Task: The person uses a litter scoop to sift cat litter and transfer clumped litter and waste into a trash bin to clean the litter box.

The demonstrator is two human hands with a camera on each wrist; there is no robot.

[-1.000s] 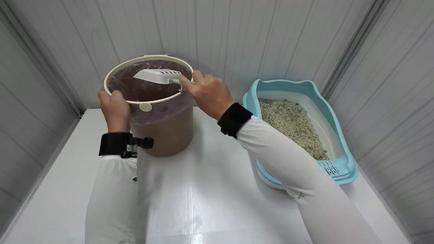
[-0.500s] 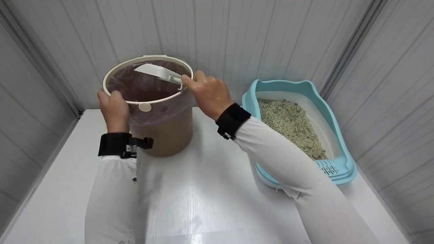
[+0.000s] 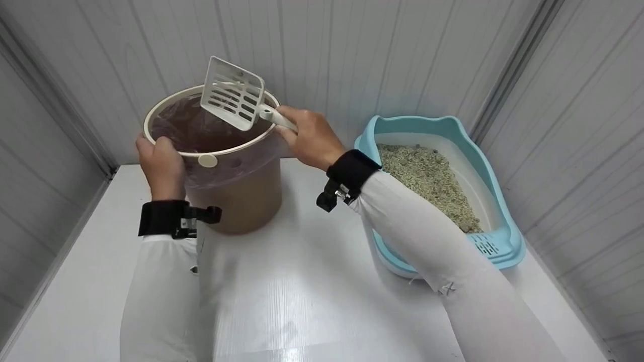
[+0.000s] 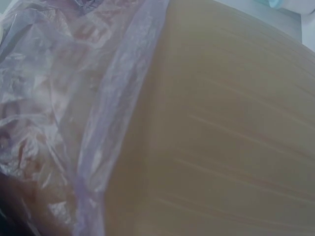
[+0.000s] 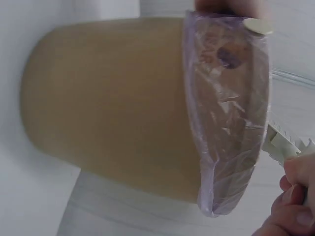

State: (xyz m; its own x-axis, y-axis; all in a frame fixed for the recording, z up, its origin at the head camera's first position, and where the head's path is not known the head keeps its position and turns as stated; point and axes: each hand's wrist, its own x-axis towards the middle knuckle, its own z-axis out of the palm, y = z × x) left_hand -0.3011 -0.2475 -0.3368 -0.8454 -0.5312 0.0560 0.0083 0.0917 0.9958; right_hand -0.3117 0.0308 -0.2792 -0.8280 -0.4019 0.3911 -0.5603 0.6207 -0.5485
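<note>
Your scoop (image 3: 226, 75) is showing off-white, patterned with rows of slots. Your bin (image 3: 246, 206) is looking brownish tan below its cream rim (image 3: 148, 120), and the liner (image 5: 226, 108) is tinting it pale purple. You are wearing white sleeves (image 3: 161, 296) and black wrist straps (image 3: 160, 217). The tray (image 3: 486, 166) is showing light blue, the granules (image 3: 422, 181) speckled beige and grey, the table (image 3: 282, 301) white, the wall (image 3: 347, 50) grey with darker lines.

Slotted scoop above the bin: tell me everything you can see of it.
The slotted scoop is off-white and looks like plastic, with a broad, squarish head, rows of oblong slots and a narrower handle. The right hand grips the handle. The head is tilted, slots in view, over the opening of the lined bin. A small dark mark shows near its top edge, too small to identify. I can't tell whether it touches the rim.
</note>
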